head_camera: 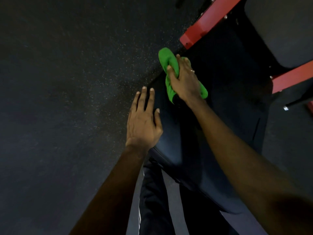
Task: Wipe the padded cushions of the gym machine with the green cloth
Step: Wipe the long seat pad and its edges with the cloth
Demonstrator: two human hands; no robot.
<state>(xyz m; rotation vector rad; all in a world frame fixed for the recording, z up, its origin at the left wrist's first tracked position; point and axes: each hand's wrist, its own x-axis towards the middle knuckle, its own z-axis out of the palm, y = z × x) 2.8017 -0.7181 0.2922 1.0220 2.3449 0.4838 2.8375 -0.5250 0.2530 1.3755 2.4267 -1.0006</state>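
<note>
Hands count two. The right hand (185, 80) grasps the one green cloth (166, 55), bunched, with the thumb folded over a ridge of it and the fingers laid across the rest. A ring (192, 71) shows on one finger. The cloth lies pressed on the far left part of the dark cushion (228, 99), close to its edge; green ends stick out beyond the fingertips and beside the wrist, and the middle of it is hidden under the palm. The left hand (144, 122) is released, its fingers straight and slightly spread, resting flat on the cushion's left edge with the fingertips reaching over toward the floor (67, 82).

Cushions count two: the large one under both hands, and a second cushion (279, 31), greyer, at upper right and cut off by the frame. Red bars count two, one (208, 21) beyond the cloth and one (293, 77) at the right edge, both cropped. The speckled floor fills the left side. One dark trouser leg (152, 200) with a pale stripe shows at the bottom. The cushion's near end is lost in shadow behind the right forearm.
</note>
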